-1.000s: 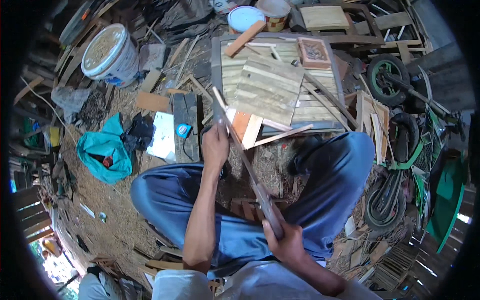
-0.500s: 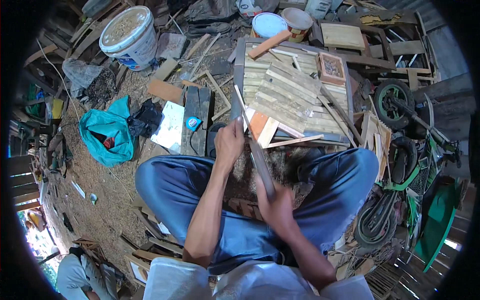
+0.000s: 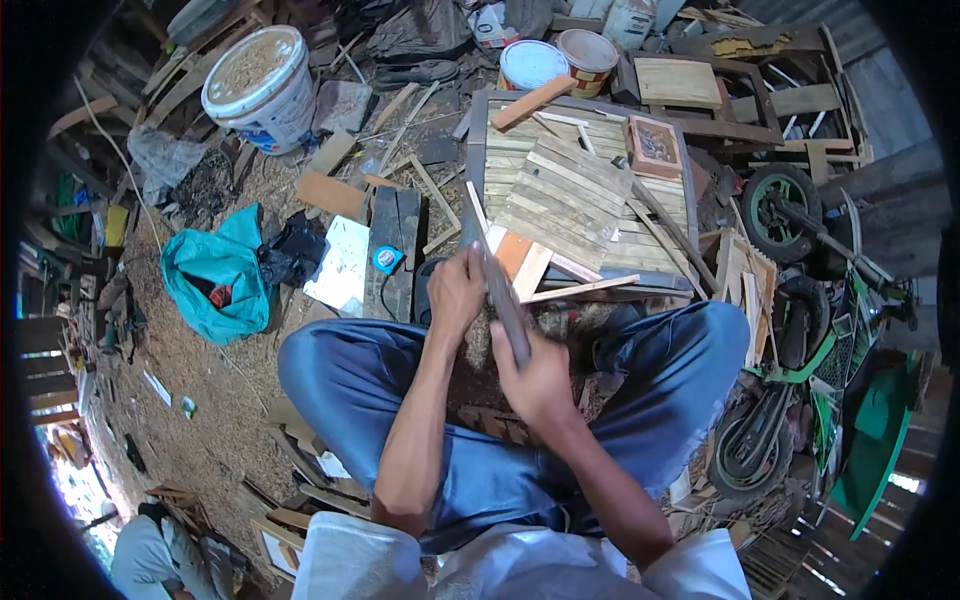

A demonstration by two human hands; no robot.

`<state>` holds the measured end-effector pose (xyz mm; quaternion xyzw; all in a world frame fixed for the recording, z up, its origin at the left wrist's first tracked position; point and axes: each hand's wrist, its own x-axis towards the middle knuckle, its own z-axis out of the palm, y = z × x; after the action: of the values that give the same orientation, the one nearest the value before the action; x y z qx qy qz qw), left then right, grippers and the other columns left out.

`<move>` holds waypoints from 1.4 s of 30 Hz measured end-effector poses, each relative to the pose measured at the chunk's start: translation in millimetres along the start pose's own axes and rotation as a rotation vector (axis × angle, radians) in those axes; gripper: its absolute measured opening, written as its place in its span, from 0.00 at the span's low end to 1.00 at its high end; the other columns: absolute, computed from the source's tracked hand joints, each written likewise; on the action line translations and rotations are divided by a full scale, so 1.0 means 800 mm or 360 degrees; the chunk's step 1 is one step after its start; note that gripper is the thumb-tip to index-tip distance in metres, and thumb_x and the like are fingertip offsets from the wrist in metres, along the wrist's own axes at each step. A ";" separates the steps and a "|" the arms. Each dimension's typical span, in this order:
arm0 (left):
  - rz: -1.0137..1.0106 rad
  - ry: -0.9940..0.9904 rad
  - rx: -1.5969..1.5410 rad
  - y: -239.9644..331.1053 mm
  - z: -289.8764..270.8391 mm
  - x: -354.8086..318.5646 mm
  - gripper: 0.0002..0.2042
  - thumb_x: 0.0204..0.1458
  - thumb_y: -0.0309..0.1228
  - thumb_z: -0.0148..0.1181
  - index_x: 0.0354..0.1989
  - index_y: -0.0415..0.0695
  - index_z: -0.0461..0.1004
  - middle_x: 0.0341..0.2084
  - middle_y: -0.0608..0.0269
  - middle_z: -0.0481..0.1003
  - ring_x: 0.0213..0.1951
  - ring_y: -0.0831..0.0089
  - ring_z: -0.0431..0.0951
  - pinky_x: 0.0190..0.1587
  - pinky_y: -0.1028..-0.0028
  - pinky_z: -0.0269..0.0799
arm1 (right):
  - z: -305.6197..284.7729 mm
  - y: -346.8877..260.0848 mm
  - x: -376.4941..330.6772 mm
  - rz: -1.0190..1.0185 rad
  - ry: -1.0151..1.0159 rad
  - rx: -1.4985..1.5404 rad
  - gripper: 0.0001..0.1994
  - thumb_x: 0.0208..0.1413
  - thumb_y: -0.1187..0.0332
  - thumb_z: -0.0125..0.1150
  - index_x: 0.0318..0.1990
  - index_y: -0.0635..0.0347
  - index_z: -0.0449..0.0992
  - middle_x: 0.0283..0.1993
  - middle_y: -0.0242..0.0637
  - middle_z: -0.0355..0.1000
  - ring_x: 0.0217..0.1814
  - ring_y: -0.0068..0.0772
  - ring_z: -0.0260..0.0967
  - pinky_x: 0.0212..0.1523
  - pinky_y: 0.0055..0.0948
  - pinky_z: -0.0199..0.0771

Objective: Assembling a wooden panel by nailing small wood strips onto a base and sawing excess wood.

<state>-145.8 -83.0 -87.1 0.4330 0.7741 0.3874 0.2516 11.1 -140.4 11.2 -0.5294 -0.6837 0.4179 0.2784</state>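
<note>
My left hand (image 3: 456, 296) is closed around a thin pale wooden strip (image 3: 477, 209), whose far end sticks out beyond my fingers. My right hand (image 3: 535, 378) grips a long, flat, dark grey blade-like tool (image 3: 508, 312); its exact kind is hard to make out. The tool slants up and left, its far part against or right beside the strip near my left fingers. Both hands are between my bent knees, just short of a slatted wooden panel (image 3: 480, 150). Loose wood pieces, including an orange-brown block (image 3: 513, 252), lie at the panel's near edge.
A blue tape measure (image 3: 387, 259) rests on a dark plank (image 3: 405, 215) to the left. Beyond it are a teal sack (image 3: 215, 265) and a white bucket (image 3: 262, 95). A small wooden box (image 3: 655, 147) sits on the panel. At right stands a small green two-wheeler (image 3: 800, 350).
My right hand has moved forward and slightly left with the grey tool, closer to my left hand. My left hand stays nearly in place, still holding the strip.
</note>
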 end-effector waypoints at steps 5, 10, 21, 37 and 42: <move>-0.0012 0.0063 0.0134 0.021 0.003 -0.001 0.21 0.62 0.43 0.46 0.29 0.38 0.77 0.22 0.38 0.74 0.30 0.39 0.76 0.34 0.50 0.69 | -0.068 -0.003 -0.112 0.0126 0.0040 0.0057 0.11 0.58 0.66 0.60 0.35 0.68 0.80 0.17 0.50 0.70 0.22 0.41 0.77 0.23 0.36 0.72; -0.0034 0.0006 -0.0057 -0.005 0.007 -0.001 0.21 0.62 0.43 0.46 0.32 0.37 0.78 0.22 0.39 0.75 0.29 0.40 0.77 0.33 0.52 0.70 | -0.003 -0.009 0.027 0.0124 -0.0086 -0.0003 0.15 0.60 0.61 0.58 0.36 0.68 0.79 0.20 0.57 0.69 0.25 0.58 0.73 0.25 0.42 0.71; -0.0004 -0.0023 -0.0021 0.009 0.007 -0.001 0.18 0.63 0.37 0.46 0.33 0.32 0.75 0.19 0.45 0.74 0.24 0.58 0.75 0.29 0.63 0.67 | -0.022 0.000 -0.019 0.0057 -0.0028 -0.0005 0.14 0.60 0.62 0.58 0.34 0.66 0.77 0.21 0.55 0.70 0.26 0.56 0.74 0.26 0.42 0.72; -0.0009 -0.0032 -0.0067 0.002 0.001 0.000 0.20 0.64 0.38 0.45 0.31 0.32 0.74 0.20 0.42 0.75 0.24 0.54 0.79 0.29 0.60 0.69 | -0.030 -0.011 -0.004 0.0141 -0.0086 0.0066 0.16 0.61 0.59 0.57 0.33 0.65 0.78 0.22 0.56 0.70 0.26 0.59 0.72 0.27 0.45 0.72; 0.0003 -0.0012 -0.0009 0.014 0.006 -0.002 0.22 0.63 0.42 0.45 0.30 0.34 0.74 0.21 0.37 0.73 0.30 0.40 0.76 0.30 0.53 0.68 | -0.085 -0.013 -0.107 0.0304 -0.0040 0.0193 0.15 0.60 0.61 0.59 0.40 0.67 0.79 0.18 0.47 0.70 0.23 0.34 0.78 0.27 0.37 0.73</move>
<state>-136.0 -79.0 -80.7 0.4345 0.7716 0.3882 0.2551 86.2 -204.2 59.6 -0.5691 -0.6071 0.4897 0.2603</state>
